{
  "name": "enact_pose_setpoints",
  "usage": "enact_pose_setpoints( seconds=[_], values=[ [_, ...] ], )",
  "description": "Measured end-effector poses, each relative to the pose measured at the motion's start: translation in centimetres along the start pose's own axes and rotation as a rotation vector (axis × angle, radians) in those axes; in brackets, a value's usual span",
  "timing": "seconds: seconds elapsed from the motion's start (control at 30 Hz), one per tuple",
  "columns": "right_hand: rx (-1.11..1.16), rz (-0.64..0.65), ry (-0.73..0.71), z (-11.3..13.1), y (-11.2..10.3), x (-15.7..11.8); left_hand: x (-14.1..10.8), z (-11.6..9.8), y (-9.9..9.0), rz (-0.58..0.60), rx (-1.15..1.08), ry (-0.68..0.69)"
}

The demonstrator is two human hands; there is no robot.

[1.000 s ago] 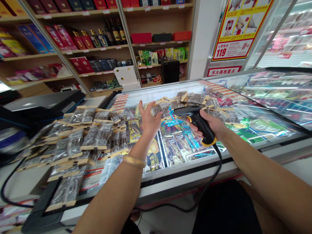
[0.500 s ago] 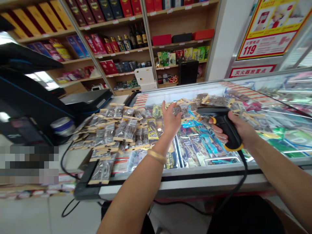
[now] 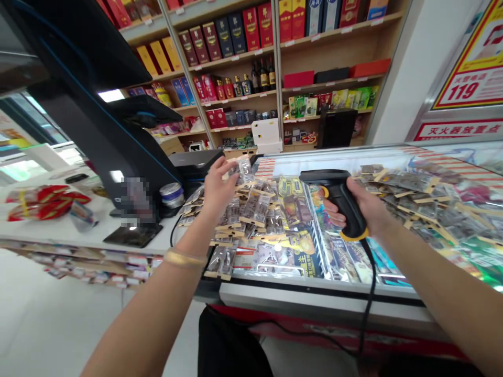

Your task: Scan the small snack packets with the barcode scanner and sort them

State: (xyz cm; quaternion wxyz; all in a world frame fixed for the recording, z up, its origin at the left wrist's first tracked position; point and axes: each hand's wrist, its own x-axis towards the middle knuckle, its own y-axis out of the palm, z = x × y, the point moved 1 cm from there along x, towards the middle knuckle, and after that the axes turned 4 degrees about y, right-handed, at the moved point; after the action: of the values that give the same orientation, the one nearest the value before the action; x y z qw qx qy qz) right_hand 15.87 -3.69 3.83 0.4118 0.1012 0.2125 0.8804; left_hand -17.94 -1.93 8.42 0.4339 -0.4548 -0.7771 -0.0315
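My left hand [image 3: 220, 187], with a gold bangle on its wrist, pinches a small clear packet [image 3: 245, 168] over the left pile of packets [image 3: 255, 207]. These packets have tan strips at their ends and lie on the glass top of a freezer [image 3: 267, 303]. My right hand [image 3: 359, 207] is wrapped round the handle of a black and yellow barcode scanner [image 3: 334, 196], which points left above the glass. Its cable hangs down past the freezer's front edge. A second pile of similar packets [image 3: 416, 196] spreads to the right of the scanner.
At the left stand a black monitor [image 3: 94, 120] and a white counter [image 3: 94, 230] bearing red packages [image 3: 51, 201] and a round tub [image 3: 172, 195]. Shelves [image 3: 236, 57] with boxes and bottles rise behind. Wrapped goods show through the freezer glass.
The view has turned left. My left hand has moved from above the middle of the glass to the left pile and taken hold of a packet. My right hand still holds the scanner.
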Motion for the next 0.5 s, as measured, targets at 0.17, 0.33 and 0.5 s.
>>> enact_pose_setpoints(
  seconds=[0.17,0.33,0.5],
  values=[
    [0.021,0.026,0.041,-1.8,0.6,1.3,-1.9,3.1,-3.0,0.168,0.163,0.018],
    [0.028,-0.029,0.038,-2.5,-0.6,1.0,-2.8,3.9,-2.2,0.294,0.315,0.171],
    [0.070,-0.052,0.050,-2.6,-1.1,0.9,-3.0,3.8,-1.9,0.257,0.389,0.188]
  ],
)
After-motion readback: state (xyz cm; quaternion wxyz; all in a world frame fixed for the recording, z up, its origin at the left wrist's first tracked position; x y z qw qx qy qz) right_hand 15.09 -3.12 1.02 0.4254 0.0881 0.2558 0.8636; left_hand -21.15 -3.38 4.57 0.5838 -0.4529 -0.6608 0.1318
